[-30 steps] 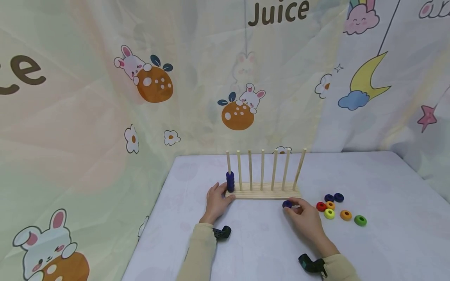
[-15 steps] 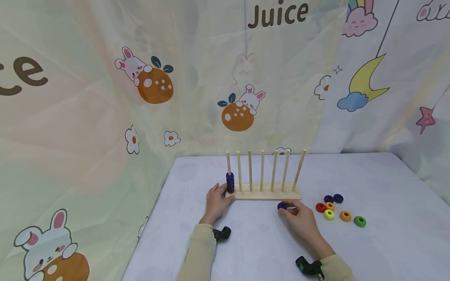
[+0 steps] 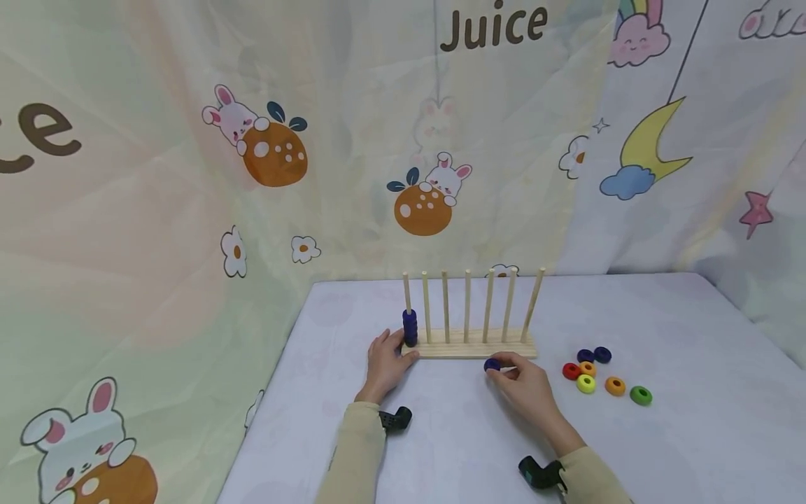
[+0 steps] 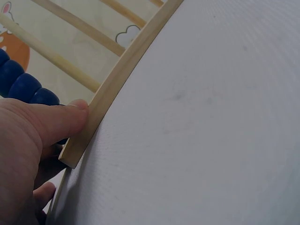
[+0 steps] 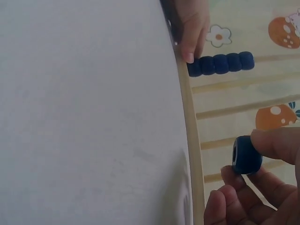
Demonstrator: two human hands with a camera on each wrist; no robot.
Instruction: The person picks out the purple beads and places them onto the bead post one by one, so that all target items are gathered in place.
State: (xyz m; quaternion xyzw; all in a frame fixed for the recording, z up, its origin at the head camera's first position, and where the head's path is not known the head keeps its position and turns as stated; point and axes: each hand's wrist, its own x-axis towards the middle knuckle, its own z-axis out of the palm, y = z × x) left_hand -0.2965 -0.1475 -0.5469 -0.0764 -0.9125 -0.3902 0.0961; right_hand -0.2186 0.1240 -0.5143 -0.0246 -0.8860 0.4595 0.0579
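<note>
Printed cloth (image 3: 352,105), one continuous background, shifted very slightly left in the head view against the earlier frames; pale desk (image 3: 453,448), one, in front of it; cream sleeves (image 3: 354,455), two, one per arm; wooden peg rack (image 3: 453,352), one, upright on the desk, same spot as earlier; pegs (image 3: 467,301), seven in a row, leftmost one loaded; left hand (image 3: 384,364), unchanged since a second ago, gripping the rack's left end, thumb on the base's front edge; right hand (image 3: 525,388), moved left along the rack's front since a second ago, narrow, pinching one dark blue bead (image 3: 492,365) between thumb and fingers; black wrist devices (image 3: 395,419), two, right one shifted left with its arm; dark blue stack (image 3: 410,327), one, on the leftmost peg, five beads counted in the right wrist view, same height as before; pinched bead near the base's front edge, just right of its middle, previously closer to the right end; lifted or touching the desk, cannot tell; lying loose right of the rack, all seven unmoved: blue beads (image 3: 602,355), two; orange beads (image 3: 615,386), two; red bead (image 3: 571,372), one; yellow bead (image 3: 586,383), one; green bead (image 3: 641,395), one.
</note>
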